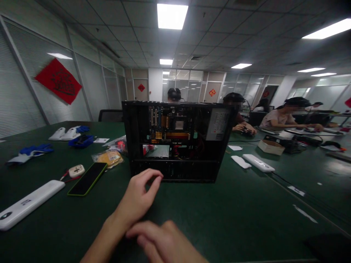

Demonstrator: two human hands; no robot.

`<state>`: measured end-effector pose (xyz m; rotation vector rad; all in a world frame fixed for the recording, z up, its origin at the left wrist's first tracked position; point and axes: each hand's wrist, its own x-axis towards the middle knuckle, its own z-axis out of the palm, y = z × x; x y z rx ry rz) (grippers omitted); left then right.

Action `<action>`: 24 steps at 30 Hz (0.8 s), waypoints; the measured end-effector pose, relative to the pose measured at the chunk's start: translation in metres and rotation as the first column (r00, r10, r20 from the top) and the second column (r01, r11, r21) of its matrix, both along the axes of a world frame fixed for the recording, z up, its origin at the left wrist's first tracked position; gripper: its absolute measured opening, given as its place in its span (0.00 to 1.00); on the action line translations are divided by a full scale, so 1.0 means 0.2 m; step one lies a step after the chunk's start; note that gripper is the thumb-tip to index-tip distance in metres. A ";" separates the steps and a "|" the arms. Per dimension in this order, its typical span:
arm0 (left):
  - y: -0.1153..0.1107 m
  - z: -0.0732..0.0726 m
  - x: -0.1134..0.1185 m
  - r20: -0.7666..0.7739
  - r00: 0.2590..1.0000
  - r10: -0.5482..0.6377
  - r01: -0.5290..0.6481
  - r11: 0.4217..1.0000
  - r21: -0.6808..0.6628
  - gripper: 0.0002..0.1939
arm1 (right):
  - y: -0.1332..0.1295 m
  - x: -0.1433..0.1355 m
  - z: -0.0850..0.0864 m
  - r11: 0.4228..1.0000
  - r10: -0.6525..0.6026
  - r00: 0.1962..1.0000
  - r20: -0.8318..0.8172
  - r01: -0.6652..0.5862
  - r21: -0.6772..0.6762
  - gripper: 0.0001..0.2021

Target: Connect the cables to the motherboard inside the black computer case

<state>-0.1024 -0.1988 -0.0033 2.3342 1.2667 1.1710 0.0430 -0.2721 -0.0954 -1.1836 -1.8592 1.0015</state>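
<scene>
1. Green tabletop (233,215) stretches from the near edge toward the far side of a room with lit ceiling panels.
2. Nearest, the right hand (167,239) reaches in from below, fingers bent and pointing left beside the left wrist; whether it touches the wrist or holds anything I cannot tell.
3. Just beyond, the left hand (142,191) is palm down, its fingers curled toward the thumb in front of the case's lower edge; I cannot tell whether something small is pinched there.
4. On the left lie a white bar (33,204) and a dark-screened phone (87,179) with a green edge.
5. Past the left hand, the black computer case (175,170) stands on the table at the middle, its open side showing a circuit board (164,122).
6. Left of it are a yellow packet (109,158), a blue tray (81,141) and gloves (31,151); to its right, a small box (271,147).
7. Farther back, other people sit at the table, one person's hands (244,129) together.
8. Behind, a red sign (60,81) hangs on the glass wall (90,80).
</scene>
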 end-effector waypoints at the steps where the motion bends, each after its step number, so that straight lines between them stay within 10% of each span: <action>1: 0.07 0.03 0.06 -0.023 0.999 -0.023 0.023 1.000 0.016 0.11 | 0.07 0.02 0.11 0.999 0.026 1.000 -0.012 -0.025 0.034 0.19; 4: 0.32 0.08 0.18 -0.125 0.992 -0.001 0.002 1.000 0.008 0.12 | 0.33 0.12 0.42 0.961 0.082 0.995 -0.049 -0.066 0.270 0.20; 8: 0.63 0.09 0.32 -0.393 0.890 0.230 -0.237 0.971 0.031 0.11 | 0.72 0.30 0.64 0.833 -0.200 0.967 0.154 0.085 0.547 0.19; 15: 0.91 -0.01 0.42 -0.403 0.912 0.076 -0.134 0.984 -0.118 0.14 | 1.23 0.55 0.51 0.890 -0.395 0.709 0.583 0.140 0.433 0.18; 24: 0.96 -0.04 0.40 -0.369 0.926 -0.074 -0.025 0.967 -0.255 0.14 | 1.30 0.51 0.43 0.824 -0.548 0.591 0.592 0.260 0.504 0.11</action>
